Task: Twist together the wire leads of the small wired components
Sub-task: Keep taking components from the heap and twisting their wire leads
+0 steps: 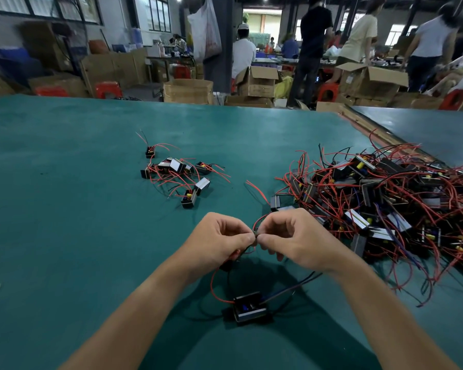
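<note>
Both hands are raised over the green tabletop (pixel 64 161). The left hand (pixel 219 243) and right hand (pixel 292 240) meet fingertip to fingertip, each pinching the wire leads (pixel 255 237) between thumb and forefinger. The leads run down to a small black component (pixel 249 307) lying on the tabletop between the forearms. A small group of like components (pixel 178 173) sits ahead to the left. A large tangled pile (pixel 385 201) of components with red and black wires lies to the right.

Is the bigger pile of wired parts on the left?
No, the bigger pile lies on the right, the smaller group on the left.
</note>
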